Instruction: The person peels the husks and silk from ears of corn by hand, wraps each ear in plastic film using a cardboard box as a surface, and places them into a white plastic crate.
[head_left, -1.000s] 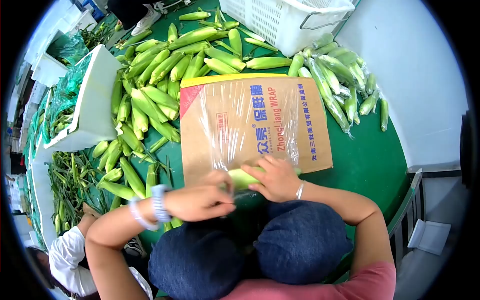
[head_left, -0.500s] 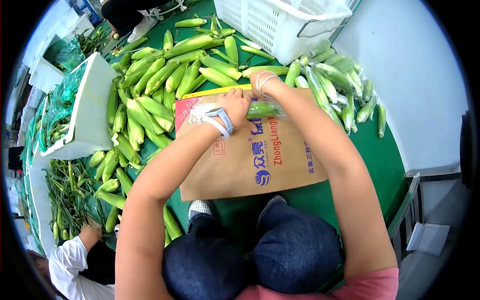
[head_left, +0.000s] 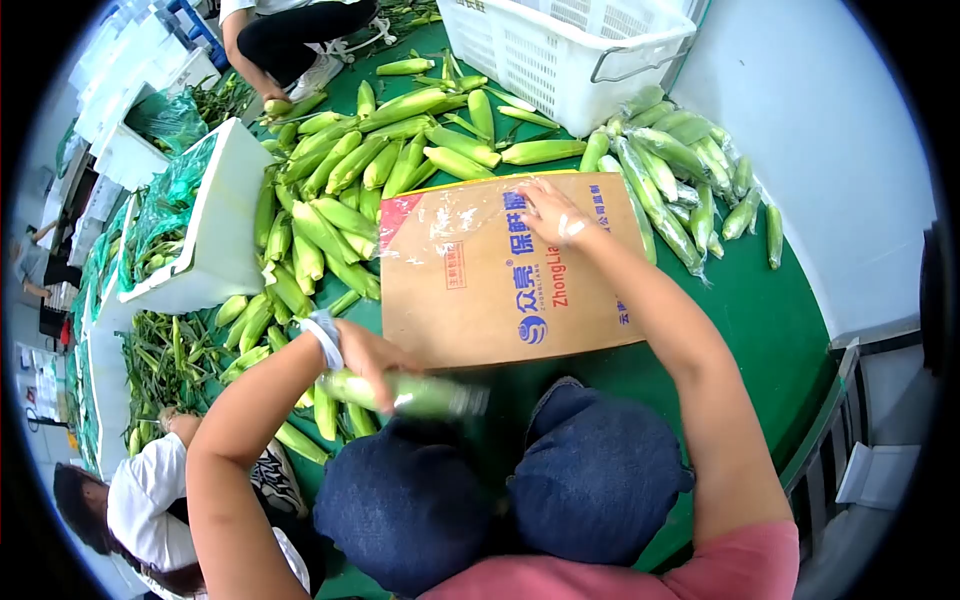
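My left hand (head_left: 368,358) is closed around an ear of corn (head_left: 435,394), held above my knees in front of the cardboard box. The ear is smeared by motion, with shiny clear film at its right end. My right hand (head_left: 548,212) lies on top of the brown cardboard box (head_left: 450,320), fingers spread, near the blue lettering at its far edge. Clear film (head_left: 455,215) glints on the box top to the left of that hand. A white band shows on each wrist.
Green corn ears (head_left: 335,165) are heaped beyond and left of the box. Film-wrapped ears (head_left: 665,165) lie at the right by the wall. A white crate (head_left: 550,60) stands behind, and a white foam box (head_left: 215,215) at left. Two people work nearby at left.
My left hand has moved from the box top toward my knees, carrying the ear that was being handled there. My right hand has opened flat on the box, slightly nearer me.
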